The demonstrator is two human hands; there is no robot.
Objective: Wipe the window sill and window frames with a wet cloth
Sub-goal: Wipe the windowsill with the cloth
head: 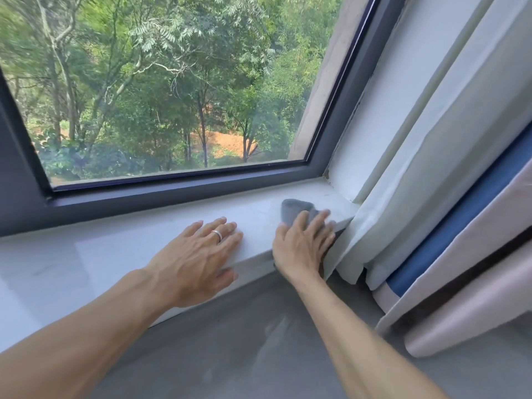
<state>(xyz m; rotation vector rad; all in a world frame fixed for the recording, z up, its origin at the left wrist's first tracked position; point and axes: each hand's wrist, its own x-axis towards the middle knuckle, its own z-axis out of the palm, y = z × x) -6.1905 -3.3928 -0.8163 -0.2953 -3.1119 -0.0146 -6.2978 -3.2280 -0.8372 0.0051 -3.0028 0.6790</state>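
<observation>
A white window sill [109, 254] runs below a dark grey window frame [178, 188]. My right hand [302, 243] presses a grey cloth [296, 210] flat on the sill's right end, fingers straight, near the corner by the curtain. Part of the cloth shows beyond my fingertips; the rest is hidden under the palm. My left hand [198, 251], with a ring on one finger, rests flat on the sill just left of the right hand, thumb over the front edge.
White curtains [426, 156] with a blue and pale pink panel [460, 214] hang at the right, touching the sill's end. A grey wall [244, 341] lies below the sill. Trees show through the glass [161, 82].
</observation>
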